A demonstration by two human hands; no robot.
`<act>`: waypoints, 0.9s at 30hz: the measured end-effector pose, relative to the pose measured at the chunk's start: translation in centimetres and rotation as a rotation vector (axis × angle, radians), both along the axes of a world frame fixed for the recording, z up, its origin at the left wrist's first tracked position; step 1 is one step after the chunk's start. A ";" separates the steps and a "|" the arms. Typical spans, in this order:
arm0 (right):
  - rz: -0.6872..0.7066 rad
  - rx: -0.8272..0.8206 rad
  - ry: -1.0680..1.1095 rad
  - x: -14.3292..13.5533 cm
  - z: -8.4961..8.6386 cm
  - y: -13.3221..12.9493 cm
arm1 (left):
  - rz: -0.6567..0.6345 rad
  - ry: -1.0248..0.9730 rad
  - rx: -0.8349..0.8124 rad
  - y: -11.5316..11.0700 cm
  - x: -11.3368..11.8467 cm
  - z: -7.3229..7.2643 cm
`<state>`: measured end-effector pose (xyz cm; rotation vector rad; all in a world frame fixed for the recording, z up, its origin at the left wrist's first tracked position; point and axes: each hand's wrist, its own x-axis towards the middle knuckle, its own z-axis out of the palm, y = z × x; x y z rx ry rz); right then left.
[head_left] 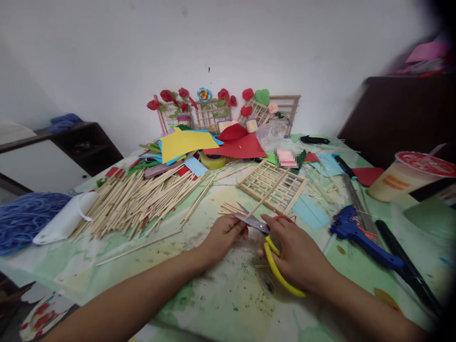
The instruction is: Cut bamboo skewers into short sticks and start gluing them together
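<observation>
- Fingers (238, 226) of the left hand (220, 239) press together, thumb against forefinger, seemingly pinching the near end of a thin stick (267, 195); a blade partly hides the grip.
- Right-hand fingers curl around the yellow handles of the scissors (253, 222), whose blades stand parted at the stick, just beside the left fingertips.
- Left forearm slants in from the lower left, knuckles up; the right hand (297, 249) comes from the lower right, tilted inward.
- Just beyond the fingers lie a small bunch of sticks (231, 207) and a lattice panel (269, 183), which the thin stick crosses.
- Left of the fingers spreads a large stick pile (142, 199); right of them lies a blue glue gun (370, 249).
- Between the forearms, bare tablecloth (213, 304) runs from the fingers toward the near edge.
</observation>
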<state>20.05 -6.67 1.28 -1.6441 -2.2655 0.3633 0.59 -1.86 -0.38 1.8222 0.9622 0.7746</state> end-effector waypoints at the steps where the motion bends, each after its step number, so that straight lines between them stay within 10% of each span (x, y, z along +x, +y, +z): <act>1: 0.000 0.001 0.001 0.0 0.0 0.0 | -0.005 -0.002 -0.013 0.0 0.0 -0.1; 16: 0.033 -0.024 0.012 0.4 0.1 0.0 | -0.086 -0.103 -0.176 0.2 0.1 -0.1; 27: 0.043 -0.043 0.005 0.5 0.3 0.1 | -0.037 0.050 0.053 0.3 -0.1 0.1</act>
